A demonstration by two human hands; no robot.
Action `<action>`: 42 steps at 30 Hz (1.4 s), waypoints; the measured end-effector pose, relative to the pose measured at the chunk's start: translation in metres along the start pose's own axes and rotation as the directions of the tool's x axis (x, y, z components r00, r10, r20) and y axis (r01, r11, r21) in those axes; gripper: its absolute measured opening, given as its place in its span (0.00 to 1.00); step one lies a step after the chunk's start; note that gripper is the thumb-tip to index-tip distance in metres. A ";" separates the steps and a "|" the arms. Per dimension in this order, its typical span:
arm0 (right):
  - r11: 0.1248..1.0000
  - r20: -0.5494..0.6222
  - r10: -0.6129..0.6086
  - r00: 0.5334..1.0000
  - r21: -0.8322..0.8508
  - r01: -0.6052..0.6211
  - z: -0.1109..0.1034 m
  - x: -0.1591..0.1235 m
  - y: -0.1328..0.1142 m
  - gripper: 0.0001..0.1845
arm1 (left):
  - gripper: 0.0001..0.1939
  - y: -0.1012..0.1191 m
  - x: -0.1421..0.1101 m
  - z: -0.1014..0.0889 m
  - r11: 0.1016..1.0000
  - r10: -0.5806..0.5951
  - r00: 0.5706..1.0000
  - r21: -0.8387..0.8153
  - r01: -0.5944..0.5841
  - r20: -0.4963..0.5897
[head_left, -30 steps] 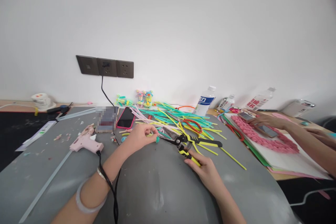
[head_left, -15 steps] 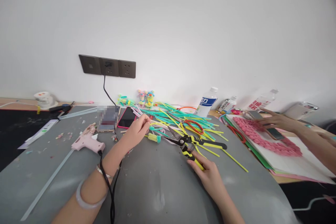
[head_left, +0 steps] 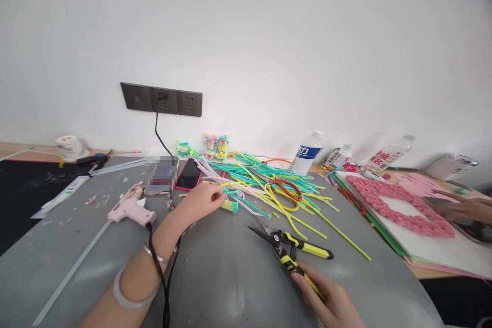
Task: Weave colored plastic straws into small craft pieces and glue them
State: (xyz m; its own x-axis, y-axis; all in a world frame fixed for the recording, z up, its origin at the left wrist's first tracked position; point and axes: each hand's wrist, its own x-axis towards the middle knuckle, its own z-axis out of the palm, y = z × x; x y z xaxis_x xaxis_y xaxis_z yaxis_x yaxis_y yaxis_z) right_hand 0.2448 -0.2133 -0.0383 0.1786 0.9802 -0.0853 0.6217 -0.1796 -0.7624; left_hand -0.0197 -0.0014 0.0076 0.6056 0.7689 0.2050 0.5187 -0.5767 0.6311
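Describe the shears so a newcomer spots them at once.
On the grey tabletop, find the heap of coloured stems towards the wall. Just this side of it, in the right grip, are the shears. Black-and-yellow handles with a spring between set these apart from the orange-handled scissors in the heap.

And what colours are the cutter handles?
The cutter handles are yellow and black, best seen in the head view.

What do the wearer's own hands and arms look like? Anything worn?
Left hand: ungloved, no sleeve on the visible forearm; slim silver-coloured bracelet at the wrist, thicker pale bangle higher up. Right hand: ungloved, no jewellery visible.
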 end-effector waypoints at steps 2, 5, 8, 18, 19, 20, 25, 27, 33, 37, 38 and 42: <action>0.998 -0.033 0.001 0.999 -0.063 -0.003 -0.001 0.001 0.005 0.24 | 0.15 -0.004 0.000 0.002 0.999 0.007 0.999 0.033 -0.009 0.042; 0.987 -0.127 -0.014 0.992 -0.160 -0.006 -0.005 0.009 0.006 0.20 | 0.13 -0.005 -0.002 0.002 0.998 0.020 0.997 0.056 -0.024 0.071; 0.968 -0.222 -0.096 0.970 -0.248 0.039 -0.008 0.022 0.002 0.20 | 0.09 0.000 -0.003 -0.002 0.999 0.042 0.997 0.024 -0.043 0.059; 0.939 -0.455 -0.287 0.843 -0.308 0.154 0.001 0.052 -0.014 0.18 | 0.20 0.002 -0.002 -0.004 0.999 0.013 0.988 -0.040 -0.007 0.153; 0.937 -0.471 -0.309 0.826 -0.301 0.179 0.001 0.056 -0.022 0.17 | 0.18 0.001 -0.002 -0.004 0.999 0.009 0.993 -0.032 -0.006 0.117; 0.932 -0.464 -0.338 0.819 -0.289 0.220 0.001 0.061 -0.031 0.16 | 0.15 0.001 -0.001 -0.004 1.000 0.008 0.997 -0.028 -0.006 0.082; 0.828 -0.203 -0.554 0.807 -0.236 0.509 0.009 0.116 -0.088 0.09 | 0.07 -0.006 0.002 -0.001 0.998 0.068 0.998 0.008 -0.068 -0.009; 0.766 -0.026 -0.616 0.787 -0.252 0.592 0.020 0.144 -0.107 0.06 | 0.10 -0.009 0.003 0.002 0.996 0.079 0.996 0.034 -0.080 0.034; 0.748 0.151 -0.568 0.809 -0.316 0.584 0.052 0.191 -0.118 0.05 | 0.08 -0.012 0.003 0.009 0.993 0.040 0.993 0.103 -0.052 0.114; 0.762 0.137 -0.596 0.791 -0.215 0.611 0.054 0.193 -0.106 0.04 | 0.08 -0.012 0.003 0.010 0.994 0.064 0.991 0.080 -0.073 0.116; 0.764 0.137 -0.598 0.789 -0.201 0.614 0.054 0.193 -0.104 0.05 | 0.08 -0.011 0.003 0.008 0.995 0.070 0.991 0.060 -0.077 0.114; 0.786 0.131 -0.575 0.807 -0.186 0.590 0.052 0.194 -0.100 0.08 | 0.08 -0.007 0.001 -0.004 0.996 0.071 0.995 -0.061 -0.066 0.075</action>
State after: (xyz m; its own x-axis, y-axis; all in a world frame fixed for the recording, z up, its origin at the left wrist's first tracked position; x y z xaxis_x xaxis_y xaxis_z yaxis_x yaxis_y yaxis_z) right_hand 0.1776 -0.0011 -0.0122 -0.3133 0.9056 0.2860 0.7358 0.4219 -0.5297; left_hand -0.0257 0.0044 0.0062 0.6841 0.7034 0.1929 0.4395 -0.6086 0.6606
